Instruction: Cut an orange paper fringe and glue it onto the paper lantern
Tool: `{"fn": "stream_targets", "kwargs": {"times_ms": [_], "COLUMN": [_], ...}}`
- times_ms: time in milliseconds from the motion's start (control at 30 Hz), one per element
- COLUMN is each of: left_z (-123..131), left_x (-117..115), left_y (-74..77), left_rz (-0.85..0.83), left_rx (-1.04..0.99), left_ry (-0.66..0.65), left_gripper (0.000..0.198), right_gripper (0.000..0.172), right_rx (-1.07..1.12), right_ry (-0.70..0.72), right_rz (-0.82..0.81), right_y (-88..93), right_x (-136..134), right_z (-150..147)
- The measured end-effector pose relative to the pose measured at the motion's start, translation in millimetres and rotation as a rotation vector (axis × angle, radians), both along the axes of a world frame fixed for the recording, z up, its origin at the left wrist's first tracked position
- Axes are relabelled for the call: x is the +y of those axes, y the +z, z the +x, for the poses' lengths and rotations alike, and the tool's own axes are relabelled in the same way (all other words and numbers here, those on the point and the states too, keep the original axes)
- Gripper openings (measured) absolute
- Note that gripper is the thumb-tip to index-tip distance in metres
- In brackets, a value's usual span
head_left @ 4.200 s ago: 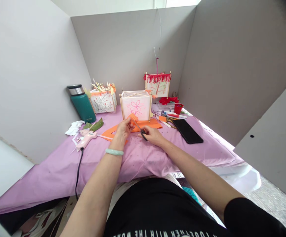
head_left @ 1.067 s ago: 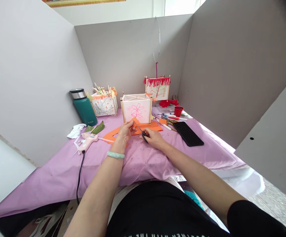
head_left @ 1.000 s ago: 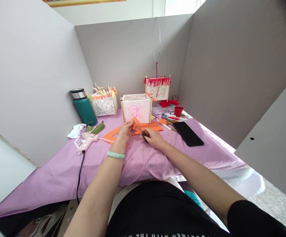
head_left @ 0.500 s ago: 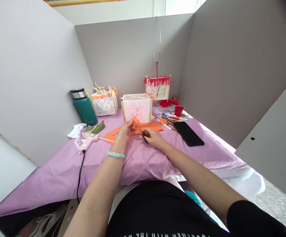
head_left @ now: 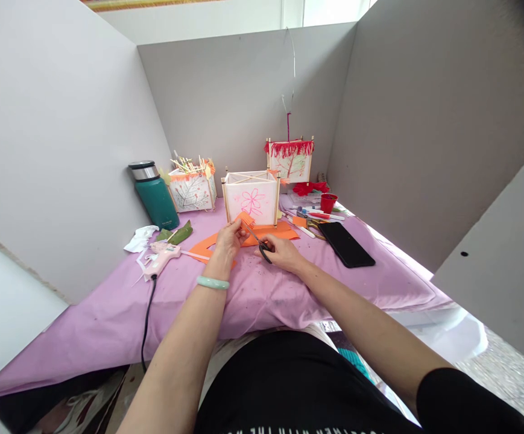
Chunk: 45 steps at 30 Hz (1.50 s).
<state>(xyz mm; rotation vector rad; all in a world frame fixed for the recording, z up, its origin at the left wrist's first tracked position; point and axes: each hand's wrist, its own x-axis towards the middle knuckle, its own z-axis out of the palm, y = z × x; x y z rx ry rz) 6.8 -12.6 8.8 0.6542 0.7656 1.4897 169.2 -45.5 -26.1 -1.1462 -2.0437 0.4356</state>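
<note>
While I watch, L hand is pinched shut on the orange paper piece, over the table toward its far edge, just in front of the flower lantern. R hand is clamped thru the scissors handles. Blades run up-left from it into the paper, so paper lies left & beyond R hand, L hand nearer. Blade gap: can't tell. Lettering on shirt cut off, unreadable; flask label too small.

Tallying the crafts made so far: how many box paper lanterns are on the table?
3. The pink-flower lantern stands mid-table; the lantern full of sticks is beside the green flask; the red-fringed lantern is at the back. None seems hidden.
</note>
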Motion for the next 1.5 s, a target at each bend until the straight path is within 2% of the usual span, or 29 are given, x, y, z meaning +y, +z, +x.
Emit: {"fn": "stream_targets", "kwargs": {"times_ms": [800, 1500], "left_z": [1.4, 1.2], "left_x": [-3.7, -3.4], "left_y": [3.0, 0.8], "left_rz": [0.006, 0.006], "left_rx": [0.027, 0.097], "left_ry": [-0.048, -0.079], "left_gripper": [0.013, 0.010], "right_gripper": [0.032, 0.034], "right_rx": [-0.044, -0.011], "right_ry": [-0.026, -0.022], "right_rz": [0.024, 0.011], "right_y": [-0.5, 0.3], "right_x": [1.4, -0.2], "right_z": [1.4, 1.4]}}
